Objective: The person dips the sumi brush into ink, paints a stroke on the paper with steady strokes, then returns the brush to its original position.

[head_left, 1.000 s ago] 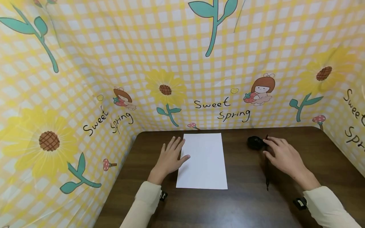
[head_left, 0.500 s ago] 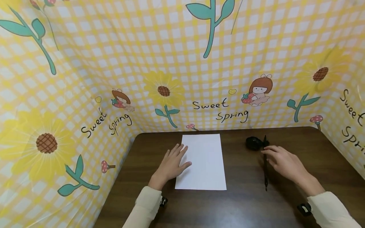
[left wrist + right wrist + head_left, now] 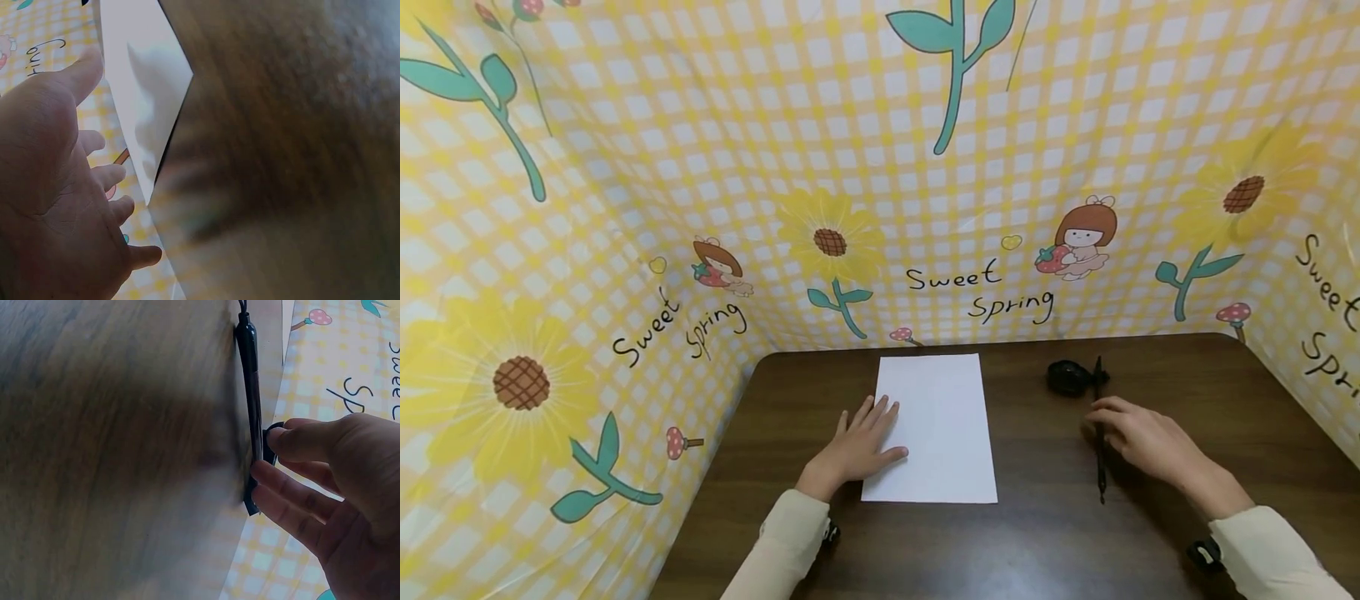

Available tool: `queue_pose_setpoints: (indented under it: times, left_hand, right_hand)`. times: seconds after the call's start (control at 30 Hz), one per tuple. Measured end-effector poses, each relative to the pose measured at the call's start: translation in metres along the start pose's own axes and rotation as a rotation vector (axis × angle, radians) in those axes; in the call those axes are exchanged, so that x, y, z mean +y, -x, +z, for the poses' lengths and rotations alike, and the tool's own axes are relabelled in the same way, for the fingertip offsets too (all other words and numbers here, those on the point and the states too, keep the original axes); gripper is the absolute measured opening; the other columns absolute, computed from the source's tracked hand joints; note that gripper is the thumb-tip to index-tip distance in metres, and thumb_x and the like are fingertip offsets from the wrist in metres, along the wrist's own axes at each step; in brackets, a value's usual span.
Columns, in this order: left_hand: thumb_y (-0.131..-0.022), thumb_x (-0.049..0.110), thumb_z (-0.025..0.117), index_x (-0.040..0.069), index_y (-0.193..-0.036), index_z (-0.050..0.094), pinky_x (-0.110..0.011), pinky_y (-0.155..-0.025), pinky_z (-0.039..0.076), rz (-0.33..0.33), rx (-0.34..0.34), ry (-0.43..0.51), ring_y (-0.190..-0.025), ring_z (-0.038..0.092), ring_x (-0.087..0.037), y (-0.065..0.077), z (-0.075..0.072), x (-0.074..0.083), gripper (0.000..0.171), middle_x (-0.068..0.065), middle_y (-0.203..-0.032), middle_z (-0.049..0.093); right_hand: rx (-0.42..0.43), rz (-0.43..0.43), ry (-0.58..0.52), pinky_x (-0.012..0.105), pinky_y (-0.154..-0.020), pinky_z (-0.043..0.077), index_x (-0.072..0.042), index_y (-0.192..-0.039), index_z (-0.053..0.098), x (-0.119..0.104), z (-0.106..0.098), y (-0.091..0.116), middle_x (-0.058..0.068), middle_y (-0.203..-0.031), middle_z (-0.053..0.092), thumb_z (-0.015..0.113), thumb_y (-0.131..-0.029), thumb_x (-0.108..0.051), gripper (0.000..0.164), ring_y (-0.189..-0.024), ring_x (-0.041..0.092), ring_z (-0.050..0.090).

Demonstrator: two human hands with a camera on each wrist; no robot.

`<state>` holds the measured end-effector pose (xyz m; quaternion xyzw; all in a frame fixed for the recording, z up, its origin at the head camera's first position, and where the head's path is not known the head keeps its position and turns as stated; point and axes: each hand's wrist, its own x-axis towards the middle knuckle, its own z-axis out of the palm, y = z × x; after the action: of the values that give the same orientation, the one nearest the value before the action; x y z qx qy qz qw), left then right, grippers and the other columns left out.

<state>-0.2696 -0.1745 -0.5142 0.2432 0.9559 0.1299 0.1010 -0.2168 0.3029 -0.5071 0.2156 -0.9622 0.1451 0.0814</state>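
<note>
In the head view my left hand (image 3: 857, 446) lies with spread fingers across the left edge of a white sheet of paper (image 3: 943, 433). In the left wrist view the left hand (image 3: 62, 181) shows its palm beside that paper (image 3: 147, 75). A slim black calligraphy brush (image 3: 1101, 471) with a loop at its near end lies at the right, its far end beside a rounded black dish (image 3: 1067, 377). My right hand (image 3: 1153, 442) is over the brush's middle, fingers bent. In the right wrist view, fingertips of the right hand (image 3: 350, 487) are right at the brush shaft (image 3: 251, 394).
A dark brown wooden table (image 3: 1045, 550) carries these things. Yellow checked cloth (image 3: 880, 125) with flowers and lettering hangs behind it and along both sides. Dark wrist devices (image 3: 1204, 554) sit at both cuffs.
My right hand has moved back from the dish end, along the brush toward its middle. The left hand has slid a little nearer to me along the paper edge and lowered.
</note>
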Motion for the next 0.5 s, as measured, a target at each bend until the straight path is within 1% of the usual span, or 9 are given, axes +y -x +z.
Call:
queue_pose_setpoints:
  times: [0.17, 0.33, 0.47, 0.5]
  left_hand:
    - [-0.107, 0.057, 0.056, 0.014, -0.172, 0.021, -0.081, -0.123, 0.006, -0.024, -0.036, 0.013, -0.167, 0.004, -0.044, -0.0031, 0.0045, -0.0030, 0.085, -0.016, -0.180, 0.011]
    - [-0.106, 0.061, 0.054, 0.017, -0.173, 0.017, -0.083, -0.122, 0.001, -0.048, -0.070, 0.044, -0.167, -0.001, -0.042, -0.0050, 0.0071, -0.0055, 0.088, -0.013, -0.181, 0.005]
    - [-0.104, 0.065, 0.054, 0.016, -0.172, 0.022, -0.084, -0.121, 0.001, -0.049, -0.078, 0.054, -0.167, 0.002, -0.044, -0.0043, 0.0059, -0.0051, 0.089, -0.015, -0.181, 0.008]
    - [-0.103, 0.068, 0.053, 0.017, -0.172, 0.023, -0.085, -0.120, 0.000, -0.046, -0.077, 0.054, -0.167, 0.001, -0.045, -0.0046, 0.0076, -0.0064, 0.091, -0.014, -0.181, 0.008]
  right_hand:
    - [-0.020, -0.022, -0.012, 0.023, -0.056, 0.037, -0.007, -0.126, 0.076, 0.0001, 0.0025, 0.0004, 0.018, -0.137, 0.067, 0.078, -0.089, 0.005, 0.038, -0.094, 0.027, 0.074]
    - [-0.034, -0.035, -0.015, 0.023, -0.058, 0.039, -0.010, -0.125, 0.077, 0.0009, 0.0037, 0.0005, 0.016, -0.138, 0.066, 0.079, -0.088, 0.007, 0.041, -0.097, 0.027, 0.074]
    - [-0.037, -0.050, -0.009, 0.024, -0.060, 0.044, -0.011, -0.125, 0.077, 0.0025, 0.0041, 0.0007, 0.015, -0.139, 0.066, 0.080, -0.087, 0.008, 0.042, -0.101, 0.028, 0.074]
    - [-0.037, -0.055, -0.007, 0.024, -0.061, 0.046, -0.011, -0.125, 0.077, 0.0028, 0.0042, 0.0008, 0.015, -0.138, 0.067, 0.080, -0.087, 0.008, 0.043, -0.101, 0.029, 0.074]
